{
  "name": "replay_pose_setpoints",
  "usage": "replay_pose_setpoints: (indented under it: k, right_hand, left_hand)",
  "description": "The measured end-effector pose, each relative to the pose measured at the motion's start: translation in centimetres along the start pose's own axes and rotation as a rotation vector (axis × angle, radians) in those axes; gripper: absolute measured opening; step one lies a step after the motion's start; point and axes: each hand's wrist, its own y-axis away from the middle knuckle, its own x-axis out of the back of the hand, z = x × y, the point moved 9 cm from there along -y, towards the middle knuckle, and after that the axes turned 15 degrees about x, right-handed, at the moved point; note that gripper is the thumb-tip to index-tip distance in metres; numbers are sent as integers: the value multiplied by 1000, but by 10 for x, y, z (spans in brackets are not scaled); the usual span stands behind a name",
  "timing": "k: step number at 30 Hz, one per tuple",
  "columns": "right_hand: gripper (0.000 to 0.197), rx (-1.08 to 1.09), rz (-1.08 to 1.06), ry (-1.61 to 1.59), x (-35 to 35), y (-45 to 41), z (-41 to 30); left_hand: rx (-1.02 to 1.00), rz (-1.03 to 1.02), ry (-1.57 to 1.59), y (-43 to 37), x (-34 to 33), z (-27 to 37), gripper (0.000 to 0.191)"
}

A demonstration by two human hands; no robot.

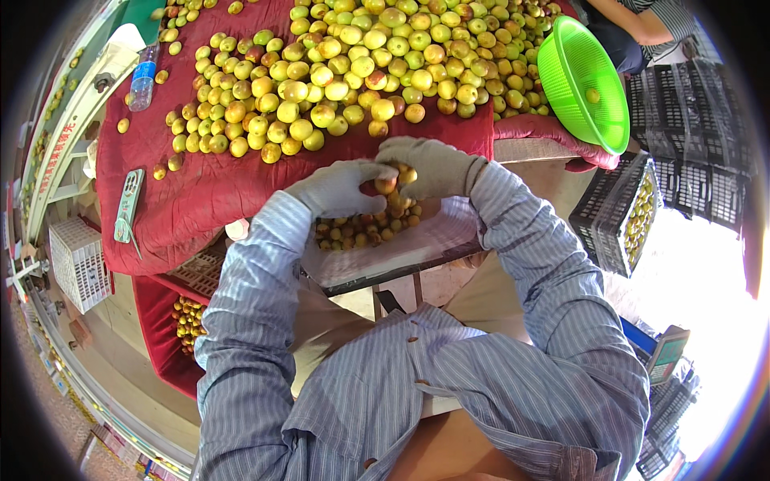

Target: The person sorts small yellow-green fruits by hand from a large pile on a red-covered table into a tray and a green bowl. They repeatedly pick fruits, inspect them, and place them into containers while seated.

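Note:
Both hands wear pale grey knit gloves and meet at the table's near edge. My left hand [344, 187] curls its thumb and fingers around a red-and-yellow jujube [387, 184]. My right hand [434, 167] is bent over more jujubes [408, 175], partly hidden by its fingers. Just beneath them is a dark-rimmed crate lined with clear plastic [415, 249], holding a layer of jujubes [367, 231]. Beyond my hands a large heap of green, yellow and reddish jujubes [337, 90] covers much of a red quilted cloth [180, 195].
A bright green plastic basket [550, 78] leans at the right edge, one jujube inside. Plastic bottle [143, 78] and a pale green handheld item [129, 204] lie left. Black crates [692, 120] stand right, a white crate [81, 264] left. Another person's arm [631, 21] shows top right.

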Motion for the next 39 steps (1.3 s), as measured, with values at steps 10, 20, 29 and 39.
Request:
replay_pose_setpoints:
  k: [10, 20, 29, 39]
  right_hand:
    - [42, -124, 532, 609, 90, 15, 19]
    - [72, -337, -49, 547, 8, -18, 7]
    - [32, -26, 111, 334, 32, 13, 3]
    - [27, -136, 410, 411, 86, 31, 24]
  left_hand:
    - [246, 1129, 143, 65, 126, -69, 59]
    - [461, 485, -305, 23, 24, -14, 88]
    - [-74, 466, 163, 58, 50, -2, 29]
    - [531, 623, -113, 67, 97, -87, 35]
